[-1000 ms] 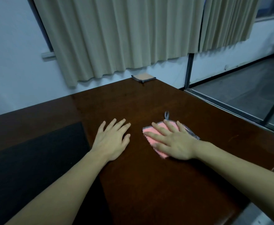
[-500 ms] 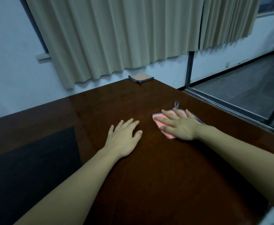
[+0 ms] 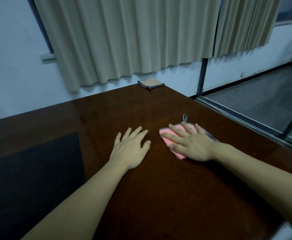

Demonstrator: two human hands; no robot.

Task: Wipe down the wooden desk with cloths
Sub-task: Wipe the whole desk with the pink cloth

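The dark wooden desk point(image 3: 159, 196) fills the lower part of the view. A pink cloth point(image 3: 172, 143) with a grey patterned edge and a small loop lies flat on it, right of centre. My right hand point(image 3: 188, 144) presses on this cloth with straight, spread fingers and covers most of it. My left hand point(image 3: 131, 149) rests flat on the bare wood just left of the cloth, fingers straight, holding nothing. A second, tan cloth point(image 3: 151, 83) with a dark border lies folded at the desk's far corner.
A black mat point(image 3: 32, 170) is set into the desk on the left. Beige curtains point(image 3: 133, 37) hang over the white wall behind the desk. The desk's right edge runs diagonally beside a metal floor track point(image 3: 245, 118) and grey floor.
My right hand slid the pink cloth away from me and then back toward me a little. My left hand stayed flat on the wood, shifting slightly with the head's movement.
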